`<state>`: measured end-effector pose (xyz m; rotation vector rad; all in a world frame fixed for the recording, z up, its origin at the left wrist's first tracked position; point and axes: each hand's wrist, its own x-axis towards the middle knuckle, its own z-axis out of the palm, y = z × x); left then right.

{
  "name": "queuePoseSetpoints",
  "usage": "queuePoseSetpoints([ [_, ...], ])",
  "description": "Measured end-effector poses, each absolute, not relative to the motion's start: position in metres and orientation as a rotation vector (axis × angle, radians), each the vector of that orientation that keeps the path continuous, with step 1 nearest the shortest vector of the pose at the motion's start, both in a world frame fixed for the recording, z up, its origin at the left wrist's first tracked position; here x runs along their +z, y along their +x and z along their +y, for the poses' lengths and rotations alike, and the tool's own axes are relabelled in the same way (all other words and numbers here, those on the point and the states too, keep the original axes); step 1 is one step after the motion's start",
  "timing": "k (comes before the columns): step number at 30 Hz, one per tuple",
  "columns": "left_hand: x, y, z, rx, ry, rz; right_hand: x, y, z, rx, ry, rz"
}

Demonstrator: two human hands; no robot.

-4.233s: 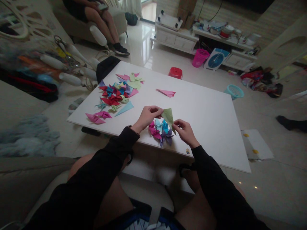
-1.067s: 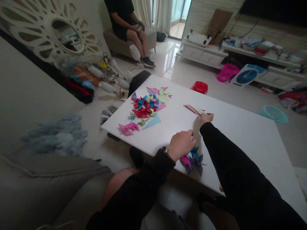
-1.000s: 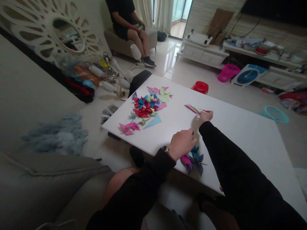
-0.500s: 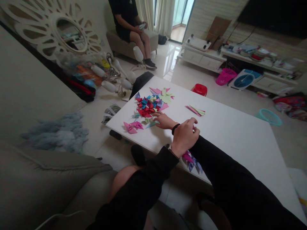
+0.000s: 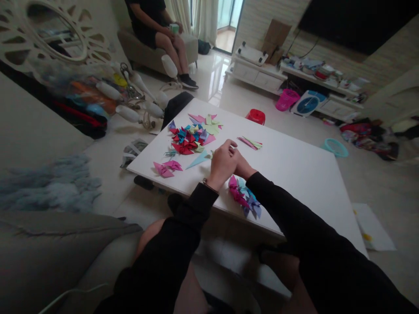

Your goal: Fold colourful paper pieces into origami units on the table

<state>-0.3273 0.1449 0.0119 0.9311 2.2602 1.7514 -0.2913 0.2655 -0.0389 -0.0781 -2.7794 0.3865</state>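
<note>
Hands above a white rectangular tabletop, which serves as the landmark. The left hand and the right hand meet over its near half, the left partly covering the right. The left hand's fingers are curled and close together; the right hand's fingertips are hidden, and their spread cannot be told. A small pale-green folded-paper piece shows just beside the left hand; whether either hand grips it cannot be told.

On the tabletop's left part: a heap of red, blue and purple folded-paper shapes, a flat light-blue paper triangle and two pink folded-paper shapes. Near its far edge: a narrow bundle of pink and green folded paper. At its near edge: a magenta, blue and purple folded-paper cluster. Beyond its far edge: a red plastic stool and a seated person.
</note>
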Motion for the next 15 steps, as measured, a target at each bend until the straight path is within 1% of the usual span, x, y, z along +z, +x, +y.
queuePoseSetpoints([
  [3, 0.007, -0.336, 0.145, 1.83, 0.846, 2.178, -0.018, -0.218, 0.291, 0.438, -0.093, -2.689],
  [6, 0.002, -0.336, 0.149, 1.831, 0.773, 2.082, -0.005, -0.142, 0.299, 0.488, -0.315, -2.457],
  [8, 0.0, -0.328, 0.155, 1.803, 0.735, 1.972, -0.003, -0.103, 0.296, 0.46, -0.424, -2.318],
  [11, -0.001, -0.31, 0.164, 1.685, 0.733, 1.75, -0.004, -0.067, 0.287, 0.328, -0.427, -2.219],
  [15, 0.001, -0.283, 0.175, 1.549, 0.808, 1.521, -0.005, -0.054, 0.283, 0.231, -0.277, -2.253],
])
